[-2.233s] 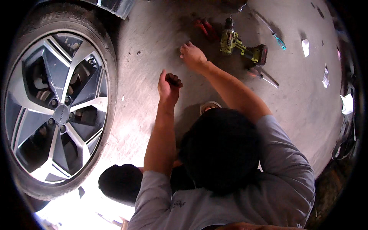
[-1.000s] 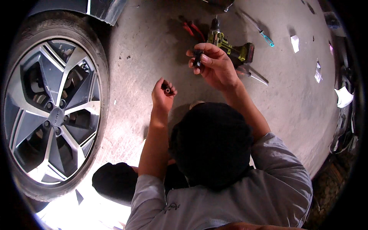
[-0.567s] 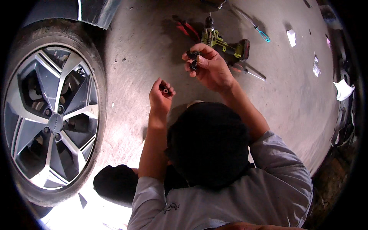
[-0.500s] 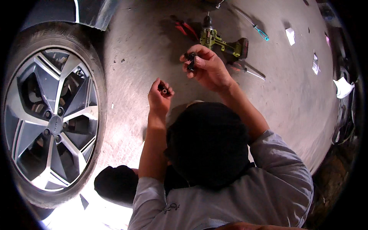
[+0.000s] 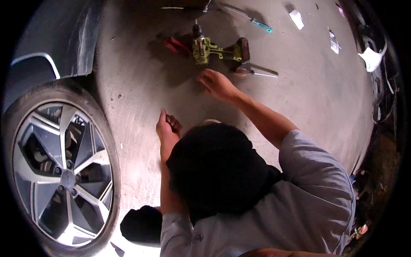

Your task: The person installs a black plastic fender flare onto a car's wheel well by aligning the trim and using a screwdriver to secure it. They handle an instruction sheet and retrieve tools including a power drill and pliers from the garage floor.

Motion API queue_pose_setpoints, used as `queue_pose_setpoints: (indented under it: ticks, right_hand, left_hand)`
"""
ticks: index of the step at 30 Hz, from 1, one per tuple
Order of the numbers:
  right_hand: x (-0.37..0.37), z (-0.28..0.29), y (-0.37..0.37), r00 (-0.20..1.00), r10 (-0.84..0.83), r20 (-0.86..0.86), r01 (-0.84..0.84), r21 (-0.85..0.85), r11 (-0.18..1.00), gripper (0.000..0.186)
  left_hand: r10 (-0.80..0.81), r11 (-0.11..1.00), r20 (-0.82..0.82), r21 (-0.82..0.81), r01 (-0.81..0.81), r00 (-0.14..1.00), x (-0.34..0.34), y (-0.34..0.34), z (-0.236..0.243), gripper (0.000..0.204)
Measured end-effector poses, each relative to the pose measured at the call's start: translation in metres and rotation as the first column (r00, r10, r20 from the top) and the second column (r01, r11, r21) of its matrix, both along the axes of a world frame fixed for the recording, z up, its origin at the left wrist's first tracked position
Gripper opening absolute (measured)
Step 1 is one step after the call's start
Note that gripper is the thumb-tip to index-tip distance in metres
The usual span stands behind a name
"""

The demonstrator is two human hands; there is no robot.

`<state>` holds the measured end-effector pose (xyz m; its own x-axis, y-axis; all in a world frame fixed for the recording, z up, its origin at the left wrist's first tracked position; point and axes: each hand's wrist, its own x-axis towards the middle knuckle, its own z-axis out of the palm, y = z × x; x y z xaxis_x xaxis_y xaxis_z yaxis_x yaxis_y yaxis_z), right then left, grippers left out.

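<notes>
Green drill (image 5: 200,52) near the right hand (image 5: 215,84) carries markings, illegibly small.

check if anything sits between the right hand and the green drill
Nothing visible: a strip of floor shows between the right hand and the green drill. The red tool lies left of the drill, outside that gap.

Left hand (image 5: 169,125), 9 o'clock: inside of curl hidden. Right hand (image 5: 214,83), 12 o'clock: underside hidden. Metal piece (image 5: 207,6), 12 o'clock — cropped by top edge. Wheel (image 5: 67,180), 8 o'clock — bottom cropped.
</notes>
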<state>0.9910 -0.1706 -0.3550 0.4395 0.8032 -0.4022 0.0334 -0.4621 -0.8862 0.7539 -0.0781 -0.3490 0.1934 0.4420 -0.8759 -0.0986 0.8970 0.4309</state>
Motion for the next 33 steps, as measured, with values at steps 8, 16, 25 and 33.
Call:
queue_pose_setpoints:
  ticks: [8, 16, 25, 33]
  right_hand:
    - [0.105, -0.015, -0.149, 0.700, 0.331, 0.633, 0.126, -0.565, 0.816, 0.052]
    - [0.142, -0.005, -0.157, 0.577, 0.602, 0.552, -0.336, -0.511, 0.791, 0.023]
    - [0.180, 0.010, -0.184, 0.383, 0.370, 0.847, -0.352, -0.237, 0.906, 0.019]
    - [0.186, -0.024, -0.138, 0.486, 0.151, 0.861, 0.237, -0.296, 0.925, 0.023]
  left_hand:
    - [-0.138, 0.990, 0.071, 0.036, 0.136, 0.988, 0.011, 0.020, 0.006, 0.035]
    - [-0.130, 0.991, 0.108, -0.001, 0.131, 0.986, 0.039, 0.033, -0.011, 0.033]
    - [-0.185, 0.977, 0.162, -0.072, 0.199, 0.969, 0.064, 0.045, 0.001, 0.044]
    - [-0.101, 0.990, 0.197, -0.079, 0.118, 0.975, 0.016, 0.052, -0.007, 0.041]
